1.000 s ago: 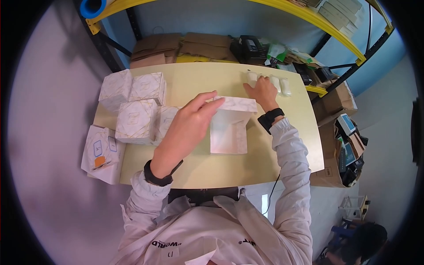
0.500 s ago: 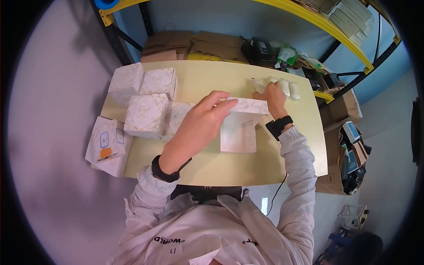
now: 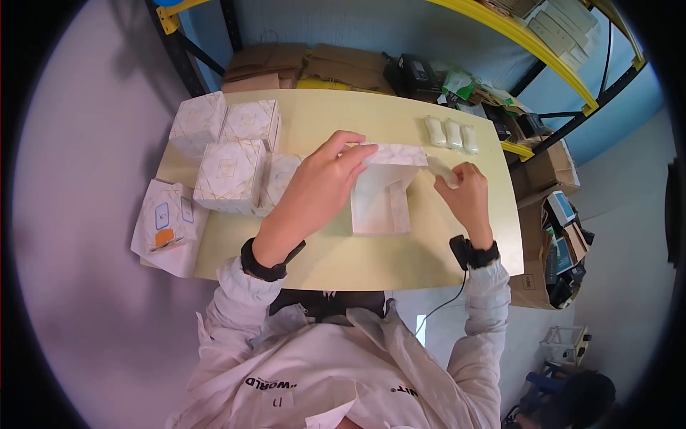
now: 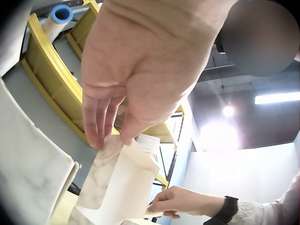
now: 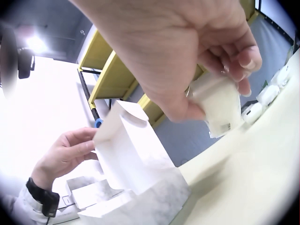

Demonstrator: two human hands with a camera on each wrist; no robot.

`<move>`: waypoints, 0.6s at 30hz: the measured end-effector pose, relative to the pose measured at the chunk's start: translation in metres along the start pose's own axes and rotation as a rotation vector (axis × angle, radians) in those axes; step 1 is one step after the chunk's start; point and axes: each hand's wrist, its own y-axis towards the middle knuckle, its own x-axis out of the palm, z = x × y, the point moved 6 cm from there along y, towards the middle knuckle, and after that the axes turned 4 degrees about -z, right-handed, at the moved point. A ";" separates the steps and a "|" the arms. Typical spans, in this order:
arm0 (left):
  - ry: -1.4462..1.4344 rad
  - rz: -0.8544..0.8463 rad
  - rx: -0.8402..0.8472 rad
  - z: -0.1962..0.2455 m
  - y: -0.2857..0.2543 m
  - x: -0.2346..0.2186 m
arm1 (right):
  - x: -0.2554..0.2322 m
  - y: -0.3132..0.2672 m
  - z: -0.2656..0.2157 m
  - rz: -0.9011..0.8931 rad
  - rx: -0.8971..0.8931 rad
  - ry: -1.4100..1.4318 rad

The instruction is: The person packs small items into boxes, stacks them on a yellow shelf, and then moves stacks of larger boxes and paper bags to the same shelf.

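An open white marbled box (image 3: 379,211) stands mid-table, its lid raised. The left hand (image 3: 314,187) pinches the lid's edge between thumb and fingers; the left wrist view shows this grip on the lid (image 4: 101,176). To the right of the box, the right hand (image 3: 469,200) pinches a small clear packet with pale contents (image 5: 218,105), held above the table in the right wrist view. Three similar white packets (image 3: 453,134) lie in a row at the table's back right.
Several closed marbled boxes (image 3: 229,171) stand at the table's left, and another with blue and orange marks (image 3: 166,218) at its left edge. Behind are flattened cardboard (image 3: 264,64) and a yellow shelf (image 3: 529,50). A filled carton (image 3: 539,279) stands right of the table.
The right hand has picked one packet from the row and brought it toward the person, beside the box. The left hand keeps its hold on the lid.
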 end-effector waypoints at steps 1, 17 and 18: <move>-0.004 0.017 0.011 0.001 0.000 0.000 | -0.007 -0.010 -0.003 -0.004 0.000 -0.002; 0.020 -0.010 -0.031 0.004 -0.004 0.001 | -0.013 -0.089 -0.088 -0.141 -0.086 0.227; 0.022 -0.012 -0.030 0.005 -0.005 0.001 | -0.007 -0.088 -0.091 -0.121 -0.119 0.223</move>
